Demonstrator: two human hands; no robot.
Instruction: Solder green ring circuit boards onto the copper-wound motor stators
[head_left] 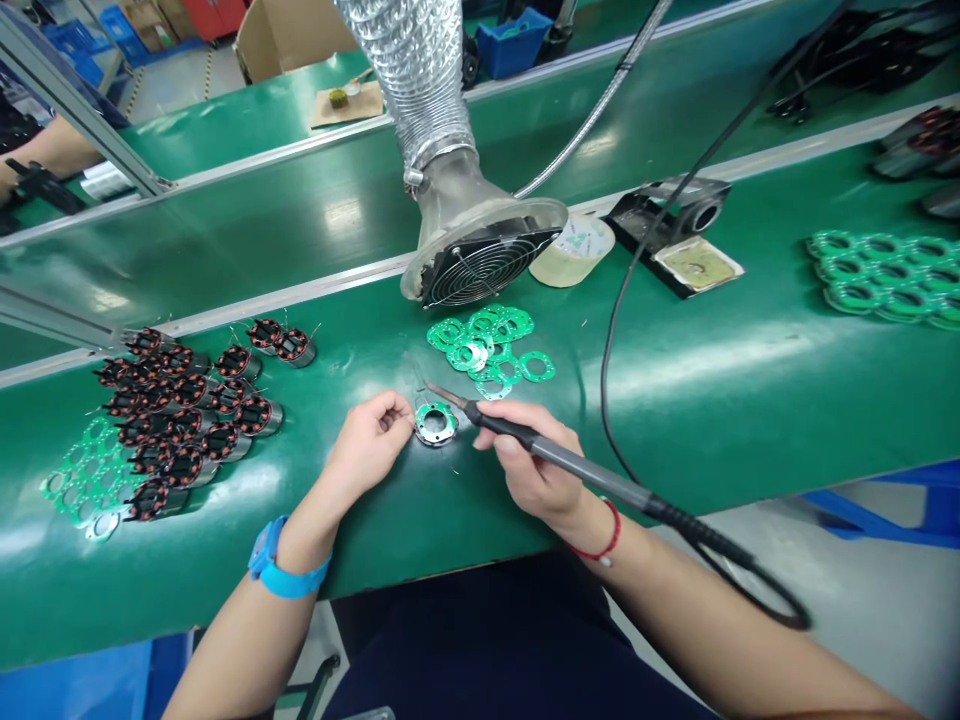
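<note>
My right hand (536, 465) grips a soldering iron (555, 452) like a pen, its tip pointing left just above the far edge of a motor stator (436, 437). On top of that stator lies a green ring-shaped circuit board (435, 424). Thin wire ends stick up beside the iron's tip. My left hand (373, 440) is closed at the stator's left side, fingertips pinched against or right beside its edge. What sits between those fingertips is too small to make out. Just beyond lies a loose pile of green ring boards (491, 345).
Several wound stators (187, 410) stand at left beside more ring boards (90, 470). A fume extractor hood (487, 250) hangs overhead. Behind are a tape roll (574, 250) and an iron stand (675, 225). The iron's cable (607, 370) crosses at right, near stacked ring boards (885, 275).
</note>
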